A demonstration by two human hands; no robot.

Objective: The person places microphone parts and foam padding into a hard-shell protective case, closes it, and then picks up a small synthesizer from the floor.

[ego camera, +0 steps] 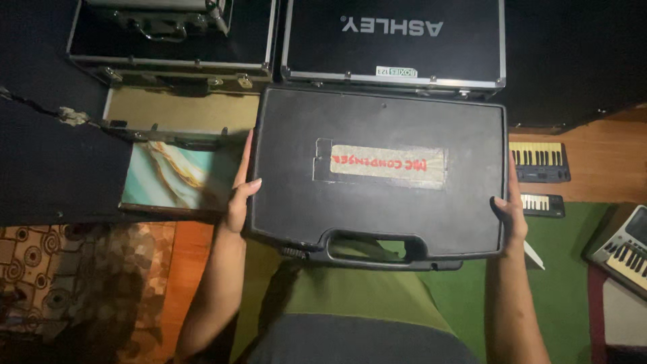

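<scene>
The black case [377, 175] lies flat and lid up over the person's lap, its handle [374, 248] toward the body, gripped at both short sides so its weight stays balanced. The left hand [239, 195] clasps the left edge, fingers [246, 152] laid up along the rim, thumb on the lid. The right hand [512, 216] holds the right edge likewise. Beyond the case sit two metal-edged flight cases [394, 40]. Right of the case lie small keyboards [539, 162]; left of it, a marbled panel [178, 178].
</scene>
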